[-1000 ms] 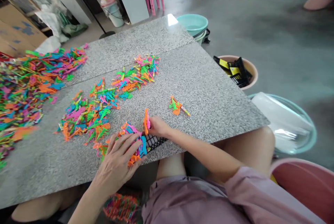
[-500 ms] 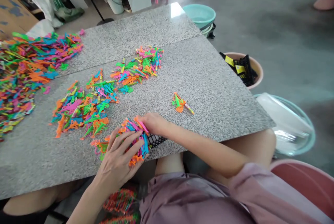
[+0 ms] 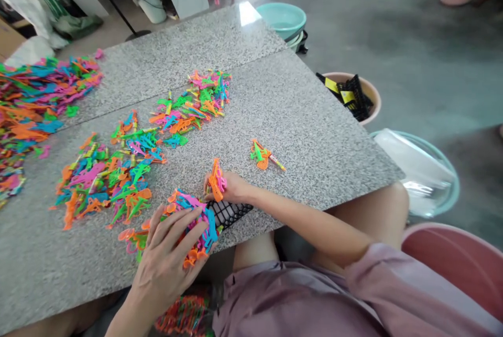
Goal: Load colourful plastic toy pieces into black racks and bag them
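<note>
My left hand (image 3: 167, 242) lies curved over a packed row of small bright plastic toy pieces (image 3: 210, 227) in pink, blue and orange, its fingers pressed across them. They sit at the left part of a black plastic mesh basket (image 3: 231, 214) near the table's front edge. Over the far side of the basket, my right hand (image 3: 232, 188) grips a few orange and pink plastic pieces (image 3: 217, 180), held up on end. Its fingertips are partly hidden behind them. More orange and green pieces (image 3: 135, 237) lie left of my left hand.
Loose piles of plastic pieces (image 3: 106, 180) spread over the speckled stone table (image 3: 298, 117), with a larger heap (image 3: 31, 96) at far left. A small cluster (image 3: 263, 154) lies right of my hands. Beyond the right edge stand a tub of black baskets (image 3: 369, 109) and a red basin (image 3: 451, 263).
My right hand has drawn back from the packed row, and the orange and pink pieces now stand upright in it. More of the mesh basket shows. The whole view has shifted slightly.
</note>
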`<action>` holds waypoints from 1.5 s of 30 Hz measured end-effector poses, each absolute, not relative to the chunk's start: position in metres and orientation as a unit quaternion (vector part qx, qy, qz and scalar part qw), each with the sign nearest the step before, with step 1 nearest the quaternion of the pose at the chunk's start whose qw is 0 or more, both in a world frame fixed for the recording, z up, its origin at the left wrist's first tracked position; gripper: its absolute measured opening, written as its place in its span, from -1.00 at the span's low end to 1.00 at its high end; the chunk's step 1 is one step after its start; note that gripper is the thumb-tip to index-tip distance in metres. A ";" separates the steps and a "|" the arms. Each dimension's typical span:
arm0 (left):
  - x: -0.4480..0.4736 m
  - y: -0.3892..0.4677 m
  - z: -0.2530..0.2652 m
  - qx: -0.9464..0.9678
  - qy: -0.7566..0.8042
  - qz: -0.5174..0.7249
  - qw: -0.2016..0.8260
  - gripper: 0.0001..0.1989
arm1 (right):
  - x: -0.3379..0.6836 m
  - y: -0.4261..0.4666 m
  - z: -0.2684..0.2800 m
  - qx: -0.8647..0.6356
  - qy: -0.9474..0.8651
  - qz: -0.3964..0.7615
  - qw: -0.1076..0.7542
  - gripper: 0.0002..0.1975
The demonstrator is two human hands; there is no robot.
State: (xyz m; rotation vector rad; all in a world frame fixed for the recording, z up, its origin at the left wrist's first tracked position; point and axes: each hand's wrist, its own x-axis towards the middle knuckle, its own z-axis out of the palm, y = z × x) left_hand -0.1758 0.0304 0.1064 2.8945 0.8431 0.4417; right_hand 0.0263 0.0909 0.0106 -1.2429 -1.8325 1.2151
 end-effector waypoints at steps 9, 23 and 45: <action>-0.172 0.029 0.107 0.944 0.289 0.150 0.054 -0.76 | 0.024 0.092 0.009 -0.437 -0.765 0.390 0.269 -0.88; -0.169 0.030 0.111 0.945 0.274 0.172 0.046 -0.77 | 0.008 0.082 0.044 -0.447 -0.852 0.242 0.125 -0.84; -0.158 0.027 0.117 0.958 0.279 0.058 -0.028 -0.71 | 0.091 0.060 0.039 -0.658 -0.698 0.187 0.211 -0.59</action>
